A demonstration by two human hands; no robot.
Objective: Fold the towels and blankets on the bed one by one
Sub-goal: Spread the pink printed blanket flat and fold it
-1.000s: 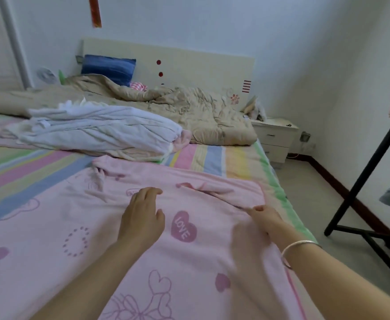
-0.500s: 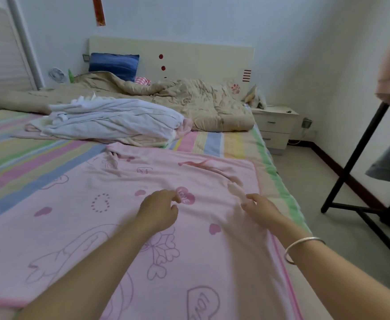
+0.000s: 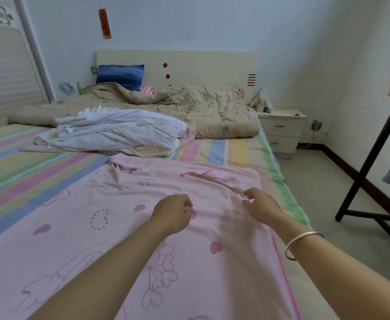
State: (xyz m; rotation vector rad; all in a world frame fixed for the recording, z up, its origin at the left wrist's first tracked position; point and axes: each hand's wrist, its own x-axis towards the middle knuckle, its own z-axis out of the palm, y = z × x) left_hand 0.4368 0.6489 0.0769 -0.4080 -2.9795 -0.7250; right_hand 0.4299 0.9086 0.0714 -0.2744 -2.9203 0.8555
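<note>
Head view: left hand (image 3: 170, 214), right hand (image 3: 259, 207) curled, grip unclear, on soft heart-printed blanket (image 3: 92, 241)

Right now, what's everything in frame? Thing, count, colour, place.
sheet: 1, pastel stripes, under everything
pink blanket: 1, pink with hearts, spread over sheet, near end
white cloth pile: 1, white, middle of sheet
headboard: 1, cream, far end
quilt: 1, beige, crumpled by headboard
pillow: 1, blue, against headboard
nightstand: 1, cream, right of headboard
rack: 1, black, far right
bracelet: 1, silver, right wrist
left hand: 1, fingers curled over pink blanket, grip unclear
right hand: 1, at blanket wrinkle, grip unclear
</note>
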